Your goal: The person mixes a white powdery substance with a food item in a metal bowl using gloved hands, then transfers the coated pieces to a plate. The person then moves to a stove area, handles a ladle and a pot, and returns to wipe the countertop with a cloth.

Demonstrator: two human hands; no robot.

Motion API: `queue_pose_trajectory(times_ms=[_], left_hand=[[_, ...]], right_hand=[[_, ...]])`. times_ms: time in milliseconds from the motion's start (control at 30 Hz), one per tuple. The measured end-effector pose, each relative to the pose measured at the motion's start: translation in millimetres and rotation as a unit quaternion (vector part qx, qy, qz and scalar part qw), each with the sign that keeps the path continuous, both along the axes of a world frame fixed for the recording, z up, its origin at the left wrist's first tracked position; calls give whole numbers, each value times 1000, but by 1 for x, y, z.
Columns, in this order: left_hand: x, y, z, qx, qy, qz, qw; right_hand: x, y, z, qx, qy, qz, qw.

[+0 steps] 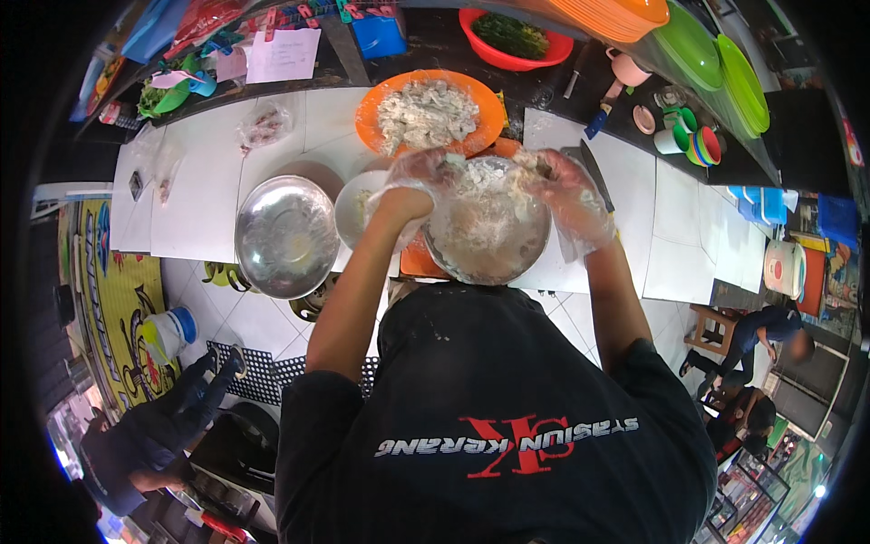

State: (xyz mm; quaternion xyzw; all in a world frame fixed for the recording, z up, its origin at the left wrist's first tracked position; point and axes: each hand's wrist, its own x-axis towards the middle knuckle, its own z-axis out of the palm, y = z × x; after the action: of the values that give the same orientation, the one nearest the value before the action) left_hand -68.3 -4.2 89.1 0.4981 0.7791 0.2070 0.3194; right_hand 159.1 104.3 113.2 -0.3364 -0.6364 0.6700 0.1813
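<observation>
Both my hands wear clear plastic gloves. My left hand (425, 173) is over the upper left rim of a round metal bowl (486, 238) of white flour, its fingers curled inward. At the bowl's upper right, my right hand (564, 178) has bent fingers caked with pale, lumpy flour; whether a piece of food is among them is unclear. An orange plate (367, 112) heaped with flour-coated pieces (428, 112) stands just beyond the bowl. Partly behind my left forearm is a white bowl (348, 216). Under the metal bowl shows an orange board or tray (416, 264).
A second metal bowl (285, 234) overhangs the white tiled counter's (197, 197) front edge at left. A knife (596, 173) lies beyond my right hand. On the dark back shelf are a red basin of greens (469, 24) and several cups (673, 139). Other people (149, 435) are around the room.
</observation>
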Motion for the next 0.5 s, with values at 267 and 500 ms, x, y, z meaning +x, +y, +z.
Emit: queue_pose_trajectory(times_ms=[267,500], left_hand=[[-102,68,-37,58,198,31,978],[-135,84,-73,57,221,46,973]], right_hand=[[-124,78,-8,54,-9,28,998],[-182,120,-100,341,-278,64,896]])
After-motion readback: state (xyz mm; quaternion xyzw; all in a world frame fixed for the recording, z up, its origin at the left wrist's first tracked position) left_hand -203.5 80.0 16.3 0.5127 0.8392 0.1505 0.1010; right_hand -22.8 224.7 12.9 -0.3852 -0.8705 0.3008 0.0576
